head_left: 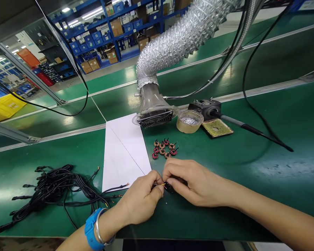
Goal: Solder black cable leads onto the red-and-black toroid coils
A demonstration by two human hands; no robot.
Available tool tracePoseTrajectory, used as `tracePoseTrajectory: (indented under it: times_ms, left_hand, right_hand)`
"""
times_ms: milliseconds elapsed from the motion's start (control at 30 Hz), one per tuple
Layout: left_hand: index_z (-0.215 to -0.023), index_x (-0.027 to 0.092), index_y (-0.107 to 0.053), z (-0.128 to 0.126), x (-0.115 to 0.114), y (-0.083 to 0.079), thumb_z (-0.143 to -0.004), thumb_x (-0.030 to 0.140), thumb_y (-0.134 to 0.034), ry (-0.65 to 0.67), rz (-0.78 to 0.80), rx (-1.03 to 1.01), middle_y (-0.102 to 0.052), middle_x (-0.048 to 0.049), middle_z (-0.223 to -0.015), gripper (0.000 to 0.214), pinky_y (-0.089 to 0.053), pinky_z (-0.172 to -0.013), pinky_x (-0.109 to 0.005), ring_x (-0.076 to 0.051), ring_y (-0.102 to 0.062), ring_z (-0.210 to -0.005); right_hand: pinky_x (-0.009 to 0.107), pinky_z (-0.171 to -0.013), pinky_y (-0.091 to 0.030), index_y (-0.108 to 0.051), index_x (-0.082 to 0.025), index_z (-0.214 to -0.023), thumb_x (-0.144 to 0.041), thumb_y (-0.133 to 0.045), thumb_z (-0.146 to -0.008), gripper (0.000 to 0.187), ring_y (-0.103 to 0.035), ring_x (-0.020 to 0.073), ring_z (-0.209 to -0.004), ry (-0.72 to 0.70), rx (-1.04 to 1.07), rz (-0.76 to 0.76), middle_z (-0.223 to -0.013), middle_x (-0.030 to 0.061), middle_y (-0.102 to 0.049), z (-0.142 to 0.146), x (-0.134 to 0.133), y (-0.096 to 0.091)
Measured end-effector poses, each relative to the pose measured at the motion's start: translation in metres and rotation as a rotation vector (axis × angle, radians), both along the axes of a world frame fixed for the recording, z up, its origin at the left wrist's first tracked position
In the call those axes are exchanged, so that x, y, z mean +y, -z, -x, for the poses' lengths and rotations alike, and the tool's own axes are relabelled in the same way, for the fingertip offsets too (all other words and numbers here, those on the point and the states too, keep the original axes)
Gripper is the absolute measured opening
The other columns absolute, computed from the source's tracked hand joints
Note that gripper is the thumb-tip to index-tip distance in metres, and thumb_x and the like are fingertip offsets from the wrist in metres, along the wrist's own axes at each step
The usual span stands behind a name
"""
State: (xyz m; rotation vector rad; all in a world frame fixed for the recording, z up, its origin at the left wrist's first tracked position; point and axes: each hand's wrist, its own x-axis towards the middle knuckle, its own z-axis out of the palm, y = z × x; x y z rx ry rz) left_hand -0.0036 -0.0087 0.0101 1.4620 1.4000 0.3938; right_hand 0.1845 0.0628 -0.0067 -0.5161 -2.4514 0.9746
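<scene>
My left hand [143, 195] pinches a thin cable whose bared coloured wire ends [162, 184] stick out past the fingertips. Close against it, my right hand [189, 181] is closed, its fingertips meeting at the wire ends. Something dark and round [169, 187] shows just under the right fingers; what it is I cannot make out. Beyond my hands lies a cluster of small toroid coils [162, 149] wound in red and copper-coloured wire. To the left rests a tangled bundle of black cables [60, 190], several with stripped ends pointing toward my left wrist.
A white sheet [124, 150] lies left of the coils. Behind stand a fume extractor hood [154, 108] on a silver duct [172, 38], a tape roll [189, 121] with shiny bits inside, a soldering iron [240, 123] in its holder [205, 106] and a yellow sponge tray [217, 128].
</scene>
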Motion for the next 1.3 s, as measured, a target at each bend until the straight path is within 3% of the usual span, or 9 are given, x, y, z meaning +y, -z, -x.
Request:
tracePoseTrajectory:
  times_ms: [100, 233, 433, 567, 733, 767, 933, 1167, 1300]
  left_hand:
    - [-0.078, 0.019, -0.046, 0.002, 0.005, 0.007, -0.086, 0.02, -0.044, -0.056, 0.161, -0.199, -0.046, 0.0042, -0.065, 0.008, -0.031, -0.06, -0.024, -0.011, -0.04, -0.061]
    - [-0.079, 0.019, -0.046, 0.003, 0.01, 0.012, -0.082, 0.022, -0.047, -0.17, 0.386, -0.383, -0.034, 0.0089, -0.058, 0.004, -0.017, -0.046, -0.022, -0.006, -0.021, -0.044]
    - [-0.078, 0.019, -0.047, 0.003, 0.01, 0.014, -0.084, 0.025, -0.047, -0.201, 0.348, -0.333, -0.029, 0.0106, -0.054, 0.008, -0.015, -0.046, -0.021, -0.006, -0.017, -0.043]
    - [-0.08, 0.018, -0.051, 0.004, 0.01, 0.022, -0.081, 0.018, -0.043, -0.185, 0.304, -0.283, -0.03, 0.0096, -0.054, 0.007, -0.018, -0.047, -0.022, -0.007, -0.021, -0.045]
    - [-0.079, 0.018, -0.052, 0.005, 0.013, 0.028, -0.081, 0.018, -0.043, -0.166, 0.313, -0.273, -0.034, 0.0087, -0.055, 0.008, -0.02, -0.048, -0.022, -0.008, -0.024, -0.046]
    - [-0.079, 0.018, -0.052, 0.005, 0.014, 0.028, -0.081, 0.018, -0.044, -0.16, 0.318, -0.283, -0.034, 0.0087, -0.055, 0.008, -0.02, -0.047, -0.022, -0.007, -0.023, -0.046]
    - [-0.08, 0.018, -0.051, 0.003, 0.017, 0.028, -0.084, 0.021, -0.045, -0.16, 0.36, -0.355, -0.037, 0.0089, -0.055, 0.008, -0.016, -0.043, -0.02, -0.005, -0.02, -0.042]
    - [-0.076, 0.018, -0.048, 0.001, 0.021, 0.026, -0.079, 0.02, -0.048, -0.275, 0.509, -0.432, -0.034, 0.0098, -0.051, 0.003, -0.007, -0.038, -0.021, -0.004, -0.015, -0.039]
    - [-0.075, 0.019, -0.048, -0.002, 0.019, 0.028, -0.077, 0.021, -0.05, -0.291, 0.618, -0.438, -0.03, 0.0111, -0.048, 0.004, -0.005, -0.037, -0.021, -0.004, -0.01, -0.039]
  right_hand:
    - [0.028, -0.064, -0.04, -0.058, -0.016, -0.088, -0.008, -0.043, -0.087, 0.017, -0.05, 0.0149, -0.073, -0.029, 0.011, -0.109, -0.081, 0.0039, -0.057, -0.001, 0.001, 0.006]
    - [0.029, -0.063, -0.041, -0.061, -0.015, -0.09, -0.007, -0.043, -0.087, 0.02, -0.052, 0.0165, -0.074, -0.022, -0.017, -0.24, -0.083, 0.0052, -0.059, -0.002, -0.001, 0.012]
    - [0.03, -0.058, -0.042, -0.063, -0.015, -0.089, -0.01, -0.044, -0.09, 0.02, -0.055, 0.0171, -0.07, 0.07, -0.032, -0.341, -0.08, 0.0056, -0.06, -0.001, -0.009, 0.018]
    - [0.03, -0.062, -0.047, -0.066, -0.017, -0.092, -0.017, -0.049, -0.092, 0.016, -0.058, 0.0157, -0.07, 0.262, 0.054, -0.162, -0.083, 0.0054, -0.063, -0.017, -0.006, 0.018]
    - [0.023, -0.042, -0.04, -0.07, -0.016, -0.091, -0.027, -0.074, -0.076, 0.019, -0.05, 0.0097, -0.049, 1.019, 0.342, 0.542, -0.066, 0.002, -0.059, -0.064, 0.024, 0.03]
    - [0.022, -0.041, -0.041, -0.068, -0.014, -0.095, -0.028, -0.074, -0.076, 0.024, -0.05, 0.0094, -0.049, 1.119, 0.42, 0.582, -0.067, 0.0024, -0.059, -0.072, 0.032, 0.033]
    - [0.024, -0.048, -0.046, -0.06, -0.009, -0.11, -0.025, -0.072, -0.077, 0.039, -0.055, 0.0078, -0.053, 1.376, 0.635, 0.483, -0.08, 0.0058, -0.062, -0.089, 0.074, 0.043]
    - [0.027, -0.043, -0.039, -0.071, 0.0, -0.103, -0.032, -0.077, -0.067, 0.048, -0.053, 0.009, -0.042, 1.411, 0.593, 0.387, -0.061, 0.0058, -0.064, -0.079, 0.124, 0.05]
    - [0.024, -0.039, -0.04, -0.073, -0.002, -0.098, -0.025, -0.076, -0.069, 0.038, -0.054, 0.0092, -0.04, 1.427, 0.623, 0.374, -0.068, 0.0103, -0.069, -0.08, 0.125, 0.047]
